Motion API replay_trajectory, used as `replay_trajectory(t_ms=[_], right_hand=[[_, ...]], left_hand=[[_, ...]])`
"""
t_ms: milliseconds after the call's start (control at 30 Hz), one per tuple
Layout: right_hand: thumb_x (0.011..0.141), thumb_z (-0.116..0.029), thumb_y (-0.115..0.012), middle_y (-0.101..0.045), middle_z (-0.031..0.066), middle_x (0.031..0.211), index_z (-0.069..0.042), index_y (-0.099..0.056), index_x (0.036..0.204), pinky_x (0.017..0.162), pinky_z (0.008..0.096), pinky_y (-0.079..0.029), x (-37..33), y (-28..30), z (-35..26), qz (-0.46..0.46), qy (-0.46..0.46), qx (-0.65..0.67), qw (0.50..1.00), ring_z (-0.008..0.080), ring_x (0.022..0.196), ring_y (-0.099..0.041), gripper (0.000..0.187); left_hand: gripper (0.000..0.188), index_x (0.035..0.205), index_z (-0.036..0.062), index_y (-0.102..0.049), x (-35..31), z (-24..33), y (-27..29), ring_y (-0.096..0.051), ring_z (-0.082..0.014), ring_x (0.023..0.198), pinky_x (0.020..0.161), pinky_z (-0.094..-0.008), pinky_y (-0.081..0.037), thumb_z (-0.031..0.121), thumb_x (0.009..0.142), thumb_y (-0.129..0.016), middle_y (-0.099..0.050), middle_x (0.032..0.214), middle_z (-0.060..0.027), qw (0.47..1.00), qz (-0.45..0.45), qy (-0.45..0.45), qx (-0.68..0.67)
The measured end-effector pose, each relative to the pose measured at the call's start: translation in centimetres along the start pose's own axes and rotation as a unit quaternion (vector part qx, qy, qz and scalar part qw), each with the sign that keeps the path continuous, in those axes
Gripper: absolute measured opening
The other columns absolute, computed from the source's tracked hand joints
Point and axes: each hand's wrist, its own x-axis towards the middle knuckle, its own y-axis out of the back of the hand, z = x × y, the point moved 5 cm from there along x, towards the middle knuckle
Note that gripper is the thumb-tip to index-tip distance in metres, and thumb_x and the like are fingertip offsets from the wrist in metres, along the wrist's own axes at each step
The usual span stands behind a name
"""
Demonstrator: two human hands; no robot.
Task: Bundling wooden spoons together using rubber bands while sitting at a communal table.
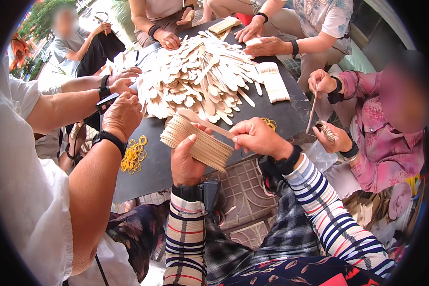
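Observation:
My left hand (186, 162) is wrapped round a thick stack of flat wooden spoons (200, 145), held tilted above the table's near edge. A single wooden spoon (206, 122) lies along the top of that stack, its rounded end to the left. Its narrow handle is pinched between the thumb and fingers of my right hand (260, 137). Just beyond my hands, a large heap of loose wooden spoons (190, 71) covers the middle of the dark table (152, 176). Some of my left fingers are hidden behind the stack.
Yellow rubber bands (134, 155) lie left of my hands, and more rubber bands (270, 124) lie to the right. A spoon bundle (274, 85) rests at the table's right side. Co-workers surround the table; one bare forearm (93, 176) reaches in close on my left.

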Motion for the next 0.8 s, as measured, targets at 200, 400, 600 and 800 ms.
replay_trajectory(t_ms=[200,400,600,800], right_hand=[[0.075,-0.008,-0.054,-0.061,0.0185,0.074,-0.005,-0.066,0.087,0.061,0.0405,-0.048,0.0,-1.1,-0.8,0.08,0.142,-0.245,0.956,0.0369,0.069,-0.06,0.017],[0.076,-0.001,-0.054,-0.064,0.0169,0.078,-0.002,-0.066,0.095,0.063,0.0312,-0.047,0.0,-1.5,-1.0,0.016,0.164,-0.228,0.96,0.0254,0.067,-0.062,0.022],[0.075,-0.005,-0.053,-0.061,0.0212,0.077,-0.001,-0.065,0.092,0.065,0.0365,-0.048,0.1,-2.3,-1.3,-0.047,0.162,-0.18,0.969,0.0331,0.07,-0.062,0.022],[0.078,-0.008,-0.068,-0.067,0.0064,0.09,0.001,-0.061,0.112,0.071,0.026,-0.05,0.2,0.0,-0.6,-0.026,0.063,0.086,0.994,0.0132,0.08,-0.061,0.035]], left_hand=[[0.04,0.119,-0.0027,-0.048,0.4,-0.2,0.0,-0.054,-0.0325,0.111,0.099,-0.0455,-0.041,0.01,0.082,-0.056,-0.051,0.127,-0.0223,1.0,-0.011,0.016,0.017],[0.037,0.115,-0.0024,-0.051,0.2,-0.2,-0.5,-0.059,-0.0318,0.101,0.092,-0.0456,-0.047,0.008,0.08,-0.058,-0.06,0.11,-0.0188,1.0,-0.012,0.024,0.015],[0.038,0.116,-0.0016,-0.049,0.0,-0.1,-0.2,-0.056,-0.0292,0.102,0.096,-0.0464,-0.043,0.011,0.081,-0.059,-0.059,0.103,-0.0138,0.998,-0.047,0.049,0.017],[0.041,0.116,-0.0018,-0.05,-0.8,-2.0,-1.6,-0.063,-0.0259,0.085,0.077,-0.041,-0.053,0.011,0.079,-0.063,-0.061,0.096,-0.0131,0.983,-0.071,0.122,0.118]])
